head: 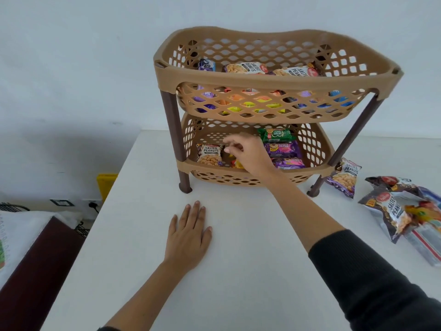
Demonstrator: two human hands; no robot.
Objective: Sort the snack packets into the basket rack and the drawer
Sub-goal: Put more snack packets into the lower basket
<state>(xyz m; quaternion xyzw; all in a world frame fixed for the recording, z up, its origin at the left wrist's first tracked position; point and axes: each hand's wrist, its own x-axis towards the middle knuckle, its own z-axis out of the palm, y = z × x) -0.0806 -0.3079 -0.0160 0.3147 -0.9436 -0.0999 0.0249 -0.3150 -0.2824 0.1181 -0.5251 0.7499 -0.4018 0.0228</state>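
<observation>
Right grip reached into the lower tier of the basket rack, fingers bent over a small yellow-orange packet; cannot tell whether pinching it or only touching it. Just left of this grip, a salted peanuts packet lying flat in the same tier. Just right of it, two purple biscuit packets and, behind them, a green packet. Left grip released, palm down and fingers straight, flat on the white counter in front of the rack, holding nothing.

In the upper tier, two more peanut packets near the top, with purple, yellow, orange and blue wrappers visible through the lattice below them.

On the counter to the right of the rack, one peanut packet beside the brown rear leg, and further right a loose pile of packets near the edge of view.

Behind, a plain pale wall. At the left, lower than the counter, a yellow object, a wall socket with a plug, and a dark-edged piece of furniture with white cloth.
</observation>
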